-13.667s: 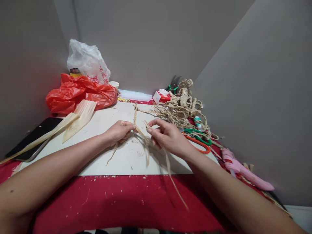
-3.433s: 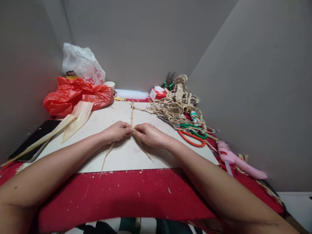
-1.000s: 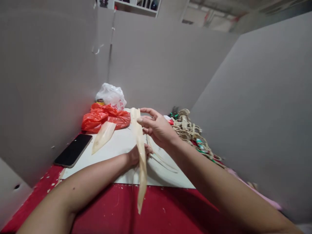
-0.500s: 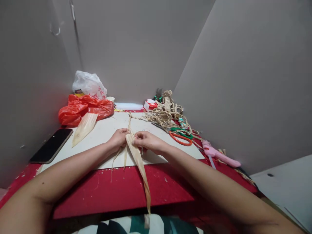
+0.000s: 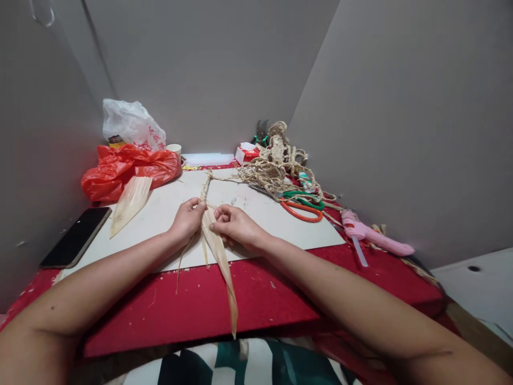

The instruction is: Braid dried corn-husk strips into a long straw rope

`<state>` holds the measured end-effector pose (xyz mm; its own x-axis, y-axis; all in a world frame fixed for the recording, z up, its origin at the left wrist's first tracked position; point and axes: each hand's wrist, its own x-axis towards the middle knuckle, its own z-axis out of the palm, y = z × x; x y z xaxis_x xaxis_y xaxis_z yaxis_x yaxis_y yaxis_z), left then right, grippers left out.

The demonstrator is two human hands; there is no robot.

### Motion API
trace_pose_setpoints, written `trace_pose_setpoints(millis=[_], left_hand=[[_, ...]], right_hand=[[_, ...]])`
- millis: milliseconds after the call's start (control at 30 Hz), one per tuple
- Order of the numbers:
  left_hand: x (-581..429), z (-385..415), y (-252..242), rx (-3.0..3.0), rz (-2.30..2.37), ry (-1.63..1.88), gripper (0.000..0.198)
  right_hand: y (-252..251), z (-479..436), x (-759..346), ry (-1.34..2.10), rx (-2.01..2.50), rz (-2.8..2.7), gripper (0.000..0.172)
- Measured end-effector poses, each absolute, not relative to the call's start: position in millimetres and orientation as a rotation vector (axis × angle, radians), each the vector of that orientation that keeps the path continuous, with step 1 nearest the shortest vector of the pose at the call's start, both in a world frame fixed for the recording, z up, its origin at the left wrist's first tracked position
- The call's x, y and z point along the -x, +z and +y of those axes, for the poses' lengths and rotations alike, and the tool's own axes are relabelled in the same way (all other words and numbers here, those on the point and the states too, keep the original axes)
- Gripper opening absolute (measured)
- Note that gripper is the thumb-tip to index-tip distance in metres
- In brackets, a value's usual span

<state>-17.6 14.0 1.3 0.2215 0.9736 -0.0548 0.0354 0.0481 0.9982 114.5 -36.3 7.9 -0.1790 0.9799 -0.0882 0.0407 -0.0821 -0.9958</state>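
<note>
My left hand (image 5: 187, 219) is closed, thumb and fingers pinching the lower end of a braided husk cord (image 5: 206, 188). At its right, my right hand (image 5: 236, 225) pinches the edge of a broad, pale dried corn husk (image 5: 217, 246). That husk starts at the braid's end and hangs down past the table's front edge, its tip brownish and narrow. Thin loose strands (image 5: 183, 262) dangle below my left hand. From the braid's top, the cord runs right toward a tangled heap of braided cord (image 5: 266, 176). My fingertips partly hide where husk and braid meet.
A white board (image 5: 168, 214) covers part of the red table (image 5: 160, 305). Leftward lie a phone (image 5: 76, 238), a loose husk (image 5: 130, 206) and a red plastic bag (image 5: 128, 168). Orange and green-handled scissors (image 5: 302, 211) and a pink glue gun (image 5: 372, 235) sit at right.
The camera view has shifted, so the table items appear higher and further apart. Both hands keep their pinch at the braid's end, with only a slight shift of the fingers.
</note>
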Motion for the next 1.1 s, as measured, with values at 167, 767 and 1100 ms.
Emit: trace_pose_setpoints(millis=[167, 767, 1100], left_hand=[[17, 15, -4, -1.386, 1.054, 1.015, 0.014], [16, 16, -7, -1.379, 1.032, 1.004, 0.014], [20, 16, 7, -1.371, 1.114, 1.002, 0.019]], right_hand=[[12, -40, -112, 1.499, 1.098, -1.260, 0.022], [10, -28, -125, 1.693, 1.045, -1.015, 0.024], [21, -34, -130, 1.495, 1.204, -1.376, 0.015]])
